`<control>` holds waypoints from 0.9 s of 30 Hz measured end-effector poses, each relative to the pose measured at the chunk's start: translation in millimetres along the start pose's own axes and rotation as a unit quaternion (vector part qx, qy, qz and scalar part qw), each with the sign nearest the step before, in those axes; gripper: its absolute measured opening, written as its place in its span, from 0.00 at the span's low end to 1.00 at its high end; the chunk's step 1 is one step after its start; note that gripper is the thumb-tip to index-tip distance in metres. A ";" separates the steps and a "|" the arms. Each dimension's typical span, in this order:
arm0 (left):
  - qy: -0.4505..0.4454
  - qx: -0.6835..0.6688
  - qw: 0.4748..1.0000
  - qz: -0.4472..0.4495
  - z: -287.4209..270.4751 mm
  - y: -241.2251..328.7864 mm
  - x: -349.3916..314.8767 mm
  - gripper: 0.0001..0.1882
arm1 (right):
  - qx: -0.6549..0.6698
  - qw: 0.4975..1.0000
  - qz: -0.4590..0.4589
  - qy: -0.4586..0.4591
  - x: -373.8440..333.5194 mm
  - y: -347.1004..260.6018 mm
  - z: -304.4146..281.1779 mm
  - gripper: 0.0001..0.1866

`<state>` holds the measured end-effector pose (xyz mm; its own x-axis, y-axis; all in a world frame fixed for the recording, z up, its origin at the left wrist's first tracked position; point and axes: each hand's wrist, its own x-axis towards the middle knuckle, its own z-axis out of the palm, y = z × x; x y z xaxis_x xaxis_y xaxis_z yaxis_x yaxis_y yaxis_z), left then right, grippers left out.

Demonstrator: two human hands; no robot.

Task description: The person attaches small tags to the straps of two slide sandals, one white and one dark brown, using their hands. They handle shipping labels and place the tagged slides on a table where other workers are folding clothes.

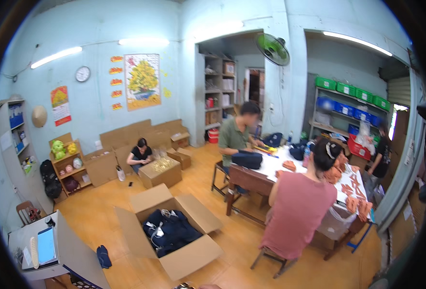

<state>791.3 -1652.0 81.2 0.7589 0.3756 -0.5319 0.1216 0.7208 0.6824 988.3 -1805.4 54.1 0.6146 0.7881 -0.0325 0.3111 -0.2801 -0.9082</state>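
Neither of my hands shows clearly; only a thin skin-coloured sliver (209, 286) touches the bottom edge, too little to tell what it is. Nearest to me, an open cardboard box (193, 257) on the orange floor holds dark blue garments (170, 231). Beyond it a person in a pink top (299, 212) sits on a stool with their back to me, at a white table (275, 166) strewn with orange pieces (355, 190). A person in a green shirt (233, 139) sits at the table's far side behind a dark blue bag (246, 159).
A person in black (139, 155) sits on the floor behind a brown box (161, 173), with flattened cartons (140, 132) along the wall. Another person (381, 156) stands by shelves of green and blue crates (355, 98). A grey desk (71, 250) stands at the lower left.
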 end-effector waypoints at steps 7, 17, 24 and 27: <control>-0.016 -0.002 1.000 -0.012 10.8 12.7 -1.7 0.08 | -0.009 1.000 0.013 -0.020 9.4 -0.9 1.8 0.20; 0.009 0.045 0.998 0.033 9.3 54.6 1.6 0.13 | -0.009 0.999 -0.003 -0.041 22.5 -1.4 7.2 0.19; 0.101 0.060 0.820 0.560 8.4 300.4 -61.6 0.13 | -0.045 0.993 -0.052 -0.093 26.5 18.3 -1.5 0.17; 0.064 0.122 0.843 0.519 22.0 297.2 -72.5 0.13 | -0.019 0.996 -0.056 -0.063 28.3 22.1 -2.2 0.16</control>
<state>786.5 -1477.8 333.6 0.4636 0.8017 0.3774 -0.4257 -0.1721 0.8884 1014.2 -1790.5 34.0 0.4785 0.8780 0.0139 0.4012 -0.2046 -0.8929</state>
